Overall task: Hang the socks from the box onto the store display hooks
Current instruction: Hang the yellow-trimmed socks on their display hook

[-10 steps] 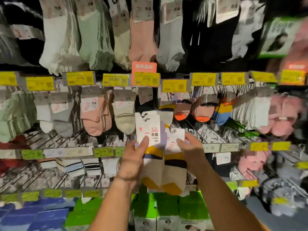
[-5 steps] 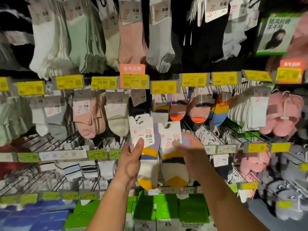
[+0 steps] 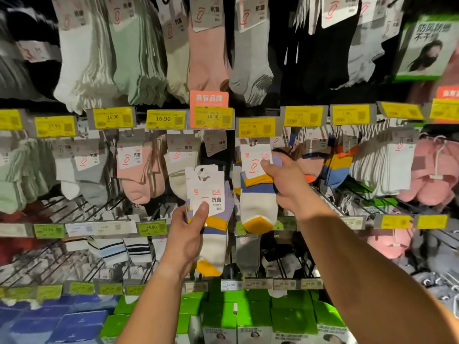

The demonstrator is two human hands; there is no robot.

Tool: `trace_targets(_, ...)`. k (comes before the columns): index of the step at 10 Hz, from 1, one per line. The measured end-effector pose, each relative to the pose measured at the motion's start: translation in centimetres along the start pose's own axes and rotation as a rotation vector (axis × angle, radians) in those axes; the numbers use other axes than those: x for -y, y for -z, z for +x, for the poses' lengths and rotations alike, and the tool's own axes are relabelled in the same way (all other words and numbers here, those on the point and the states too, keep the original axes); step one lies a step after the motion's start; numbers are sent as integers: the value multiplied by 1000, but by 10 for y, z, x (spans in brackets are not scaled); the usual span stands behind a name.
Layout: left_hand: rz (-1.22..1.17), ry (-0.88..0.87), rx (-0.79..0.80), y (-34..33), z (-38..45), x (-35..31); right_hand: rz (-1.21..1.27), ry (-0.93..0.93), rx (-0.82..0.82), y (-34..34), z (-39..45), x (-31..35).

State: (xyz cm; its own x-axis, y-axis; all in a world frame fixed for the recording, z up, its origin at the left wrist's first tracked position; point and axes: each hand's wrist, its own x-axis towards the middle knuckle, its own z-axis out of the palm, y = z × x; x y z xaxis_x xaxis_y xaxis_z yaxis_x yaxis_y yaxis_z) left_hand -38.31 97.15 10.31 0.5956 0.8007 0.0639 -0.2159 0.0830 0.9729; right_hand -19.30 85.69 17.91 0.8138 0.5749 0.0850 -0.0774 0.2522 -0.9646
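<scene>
While the left hand [image 3: 185,234] stays low in front of the rack, its fingers are curled round a small stack of carded socks [image 3: 211,214], thumb pressed flat on the white card just under the printed label, and the white, purple and yellow sock bodies hang down past the palm. Up and to the right, the right hand [image 3: 285,181] pinches a single pair of socks [image 3: 257,194] by its card, thumb on the front of the card, fingers wrapped behind, so the pair dangles below and left of the knuckles with its yellow toe pointing down. That card's top sits right under a yellow 7.99 price tag [image 3: 257,127], up by the display hook, though whether the card's hole is actually on the hook I can't make out from here, as the tag hides it. The two bundles are near each other but apart, the left one lower. Pink socks [image 3: 137,175] and cream socks [image 3: 180,170] hang on the row to the left, and green boxes [image 3: 255,316] sit on the shelf beneath both forearms.
</scene>
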Motion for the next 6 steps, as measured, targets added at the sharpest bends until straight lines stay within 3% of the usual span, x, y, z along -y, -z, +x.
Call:
trace_targets(3, -17, 21, -2, -8, 6, 3, -264, -110, -196, -9, 78, -15)
trace_targets(5, -71, 27, -3, -8, 12, 7, -747, -192, -184, -26, 105, -4)
trace_targets(6, -53, 35, 7, -6, 14, 7, -530, -188, -240, -24, 96, -4)
